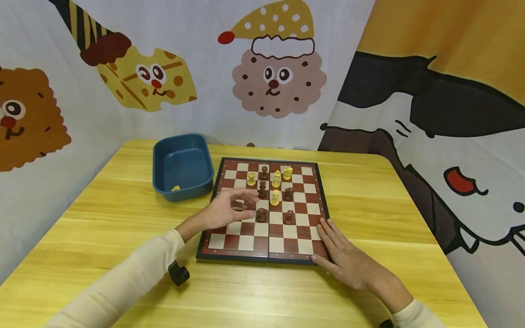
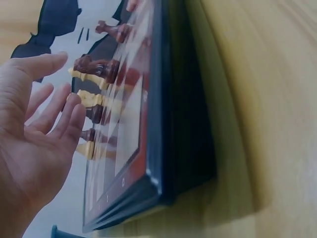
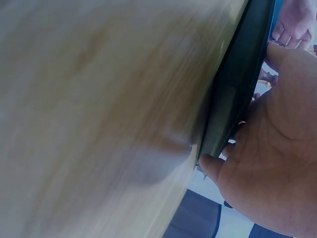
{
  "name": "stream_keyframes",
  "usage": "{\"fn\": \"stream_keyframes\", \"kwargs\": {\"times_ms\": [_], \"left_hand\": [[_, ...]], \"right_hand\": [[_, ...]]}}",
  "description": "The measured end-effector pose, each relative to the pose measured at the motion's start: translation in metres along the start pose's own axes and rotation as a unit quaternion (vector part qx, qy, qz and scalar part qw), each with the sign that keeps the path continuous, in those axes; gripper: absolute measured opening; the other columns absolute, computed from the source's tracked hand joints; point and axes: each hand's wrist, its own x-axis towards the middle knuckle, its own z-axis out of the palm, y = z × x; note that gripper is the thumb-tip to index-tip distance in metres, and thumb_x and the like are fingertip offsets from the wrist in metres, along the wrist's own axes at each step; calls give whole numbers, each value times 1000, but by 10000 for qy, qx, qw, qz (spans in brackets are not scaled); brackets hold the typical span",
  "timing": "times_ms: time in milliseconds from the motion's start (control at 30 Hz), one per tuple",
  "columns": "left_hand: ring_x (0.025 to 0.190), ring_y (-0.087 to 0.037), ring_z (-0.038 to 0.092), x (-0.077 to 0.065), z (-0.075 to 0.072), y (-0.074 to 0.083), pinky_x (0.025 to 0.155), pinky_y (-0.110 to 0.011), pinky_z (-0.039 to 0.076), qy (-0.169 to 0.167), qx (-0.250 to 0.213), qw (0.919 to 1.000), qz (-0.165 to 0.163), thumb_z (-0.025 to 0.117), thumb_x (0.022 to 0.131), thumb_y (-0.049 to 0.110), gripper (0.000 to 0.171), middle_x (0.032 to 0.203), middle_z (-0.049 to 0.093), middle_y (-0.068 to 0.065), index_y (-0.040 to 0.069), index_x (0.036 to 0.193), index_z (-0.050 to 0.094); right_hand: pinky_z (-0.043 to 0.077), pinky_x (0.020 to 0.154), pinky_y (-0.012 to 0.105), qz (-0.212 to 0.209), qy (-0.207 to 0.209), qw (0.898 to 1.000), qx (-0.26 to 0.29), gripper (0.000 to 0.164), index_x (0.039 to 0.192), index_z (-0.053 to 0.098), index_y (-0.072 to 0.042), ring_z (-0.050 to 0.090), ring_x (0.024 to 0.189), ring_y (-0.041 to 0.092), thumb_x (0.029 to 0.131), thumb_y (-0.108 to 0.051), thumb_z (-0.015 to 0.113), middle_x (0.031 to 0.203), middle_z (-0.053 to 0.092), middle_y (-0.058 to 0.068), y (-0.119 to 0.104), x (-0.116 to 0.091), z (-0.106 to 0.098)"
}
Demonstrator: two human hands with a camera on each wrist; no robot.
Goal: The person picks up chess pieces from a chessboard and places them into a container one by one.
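A red-and-white chessboard [image 1: 235,241] with a dark rim lies on the table. My left hand [image 1: 223,209] reaches over its left half, thumb and fingers spread apart with nothing between them. Close to its thumb tip stands a dark brown chess knight [image 1: 261,215]; a taller dark piece [image 1: 262,189] is near the fingertips. In the left wrist view, dark and yellow pieces stand beyond the hand [image 2: 42,129]. My right hand [image 1: 352,262] rests with straight fingers on the board's near right edge, and the right wrist view shows its palm against the board's side [image 3: 240,74].
Left of the board stands a blue bin [image 1: 182,196] with a small yellow piece [image 1: 175,188] inside. Several yellow pieces, including a knight [image 1: 287,173], and dark pieces, one a rook-like piece [image 1: 289,217], stand mid-board. A printed curtain [image 1: 213,123] hangs behind the table [image 1: 369,191].
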Motion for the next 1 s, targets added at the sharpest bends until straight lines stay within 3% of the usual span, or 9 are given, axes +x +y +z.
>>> {"fn": "stream_keyframes", "kwargs": {"times_ms": [267,533,767,1000], "left_hand": [[115,-29,61,0,7,0,98,-51,49,-148,335,9993,22,76,93,8,49,128,64,-10,3,139,60],[109,-23,63,4,18,-1,90,-41,54,-245,425,9988,65,75,93,3,46,122,66,-6,1,137,61],[99,-21,65,8,29,-4,84,-34,56,110,452,9989,-72,76,92,3,34,109,70,-5,-2,124,67],[92,-20,66,10,35,-7,79,-30,58,467,292,9982,-252,77,92,5,14,99,69,-5,5,105,73]], "right_hand": [[24,116,58,2,-13,10000,-31,86,162,13,-1,0,153,35,106,-60,39,169,1,15,0,0,0],[25,116,59,-24,19,10000,-37,85,162,14,-1,1,153,36,106,-59,40,169,2,15,-1,0,0],[25,117,56,-8,16,10000,-76,86,162,14,-1,1,153,36,105,-61,39,169,2,14,-1,1,0],[24,117,57,-56,79,9999,-141,85,162,16,0,3,153,36,106,-59,40,169,5,15,-2,0,-1]]}}
